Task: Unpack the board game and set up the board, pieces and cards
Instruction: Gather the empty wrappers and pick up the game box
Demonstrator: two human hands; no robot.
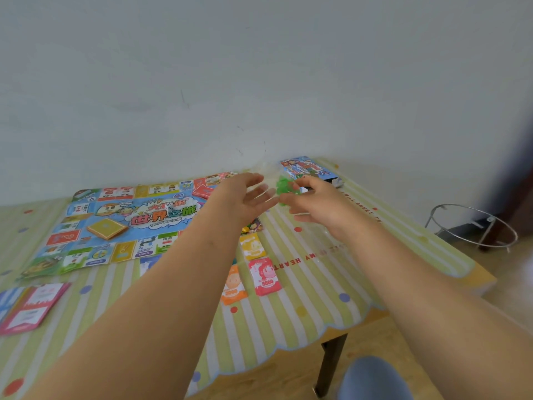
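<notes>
There is only one view, from a wide-angle camera worn on the person's head. It stands close over the near edge of the table [317, 301], a little to the right of the game board [138, 217], and looks forward and down. Beyond the board, the wall [259, 67] fills the upper half.

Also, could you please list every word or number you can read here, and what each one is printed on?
"世界之旅": centre of the game board.
"5000": pink banknote.
"MY HEART": red print on the tablecloth, upside down.
"WILL GREET TH": same tablecloth, near its right edge, cut off.
"…000": orange banknote, first digit blurred.
Too blurred to read: board squares, game box, cards at left.
</notes>
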